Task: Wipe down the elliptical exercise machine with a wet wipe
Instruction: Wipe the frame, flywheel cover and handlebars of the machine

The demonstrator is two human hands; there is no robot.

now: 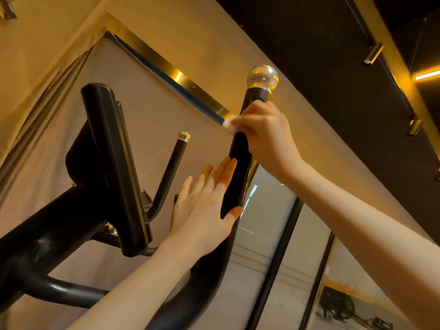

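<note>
The black elliptical machine fills the left and middle of the upward-tilted head view. Its right handlebar rises to a chrome ball cap. My right hand grips the bar just below the cap, with a white wet wipe wrapped under the fingers and sticking out at the left. My left hand lies lower, fingers straight along the bar's left side, thumb across its front. The console stands edge-on at the left, and the far handlebar shows behind it.
Thick black frame tubes cross the lower left. Behind the machine hang a beige curtain and a window blind with a brass top rail. Glass panels with dark frames run at the lower right. A dark ceiling with lamps lies above.
</note>
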